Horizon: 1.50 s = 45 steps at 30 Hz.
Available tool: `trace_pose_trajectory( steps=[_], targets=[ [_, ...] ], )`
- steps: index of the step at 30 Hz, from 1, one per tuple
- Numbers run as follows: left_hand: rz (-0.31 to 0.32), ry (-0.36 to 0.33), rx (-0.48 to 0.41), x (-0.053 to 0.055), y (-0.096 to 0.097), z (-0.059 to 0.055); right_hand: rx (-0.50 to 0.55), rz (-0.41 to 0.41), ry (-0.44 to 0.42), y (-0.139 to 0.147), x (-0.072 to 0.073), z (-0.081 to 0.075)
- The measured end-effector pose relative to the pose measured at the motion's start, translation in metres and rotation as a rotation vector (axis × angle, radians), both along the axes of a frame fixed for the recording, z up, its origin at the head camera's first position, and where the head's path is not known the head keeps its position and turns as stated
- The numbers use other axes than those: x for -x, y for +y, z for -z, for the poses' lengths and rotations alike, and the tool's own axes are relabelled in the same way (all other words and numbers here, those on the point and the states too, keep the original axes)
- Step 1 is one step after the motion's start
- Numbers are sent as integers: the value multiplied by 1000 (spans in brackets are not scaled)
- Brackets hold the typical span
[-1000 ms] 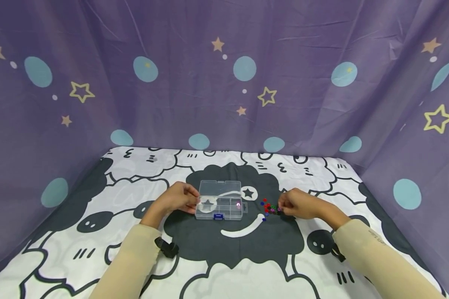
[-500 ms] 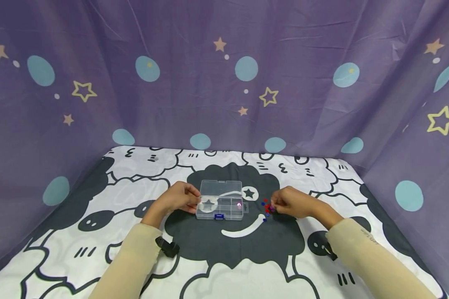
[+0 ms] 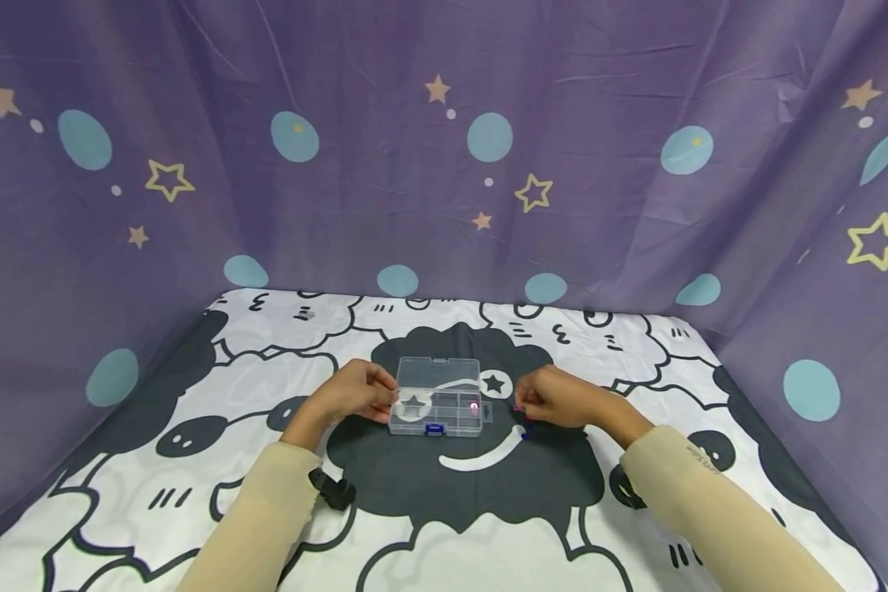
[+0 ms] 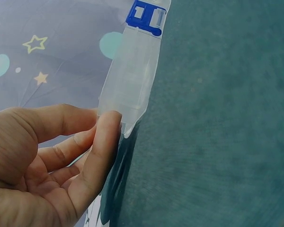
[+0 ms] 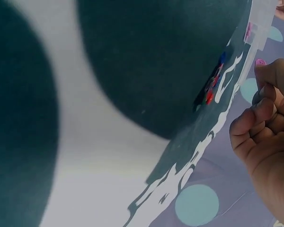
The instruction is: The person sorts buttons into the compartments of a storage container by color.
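Note:
A clear plastic compartment box [image 3: 444, 421] with a blue latch [image 3: 434, 429] lies with its lid [image 3: 440, 372] raised at the back. My left hand [image 3: 358, 391] holds the box's left end, thumb and fingers pinching its edge in the left wrist view. My right hand [image 3: 558, 398] is to the right of the box, pinching a small pink button [image 5: 260, 62] between thumb and fingertip. One right-hand compartment contains a pink piece [image 3: 474, 407]. Several small red, blue and dark pieces [image 5: 211, 85] lie on the cloth under my right hand, mostly hidden by it in the head view.
A white and dark cloth [image 3: 459, 477] with cartoon sheep covers the table. Purple curtains [image 3: 385, 164] with stars and spots hang behind and at both sides. A black strap device [image 3: 331, 488] sits at my left wrist.
My right hand has moved left from the pile toward the box, and a pink button now shows at its fingertips. My left hand stays on the box.

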<state>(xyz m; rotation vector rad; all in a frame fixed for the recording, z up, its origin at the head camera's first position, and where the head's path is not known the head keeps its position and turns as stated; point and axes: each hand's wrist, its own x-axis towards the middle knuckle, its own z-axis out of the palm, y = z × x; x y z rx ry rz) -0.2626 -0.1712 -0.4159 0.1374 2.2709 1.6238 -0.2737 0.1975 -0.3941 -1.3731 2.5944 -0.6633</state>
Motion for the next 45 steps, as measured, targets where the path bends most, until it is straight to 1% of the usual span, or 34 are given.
trace_pose_trajectory(
  steps=[3, 10, 16, 22, 31, 45],
  targets=[
    [3, -3, -3, 0, 0, 0, 7, -16, 10, -5, 1, -1],
    [8, -2, -2, 1, -1, 0, -15, -4, 8, -19, 5, -5],
    [6, -2, 0, 1, -1, 1, -20, -27, 52, -29, 8, -6],
    [3, -2, 0, 1, -1, 1, -10, -20, 52, -39, 9, -9],
    [-5, -3, 11, 0, 0, 0, -13, -17, 81, -52, 13, -11],
    [-2, 0, 16, -2, 1, -2, -44, 6, 37, -69, 17, -9]
  ],
)
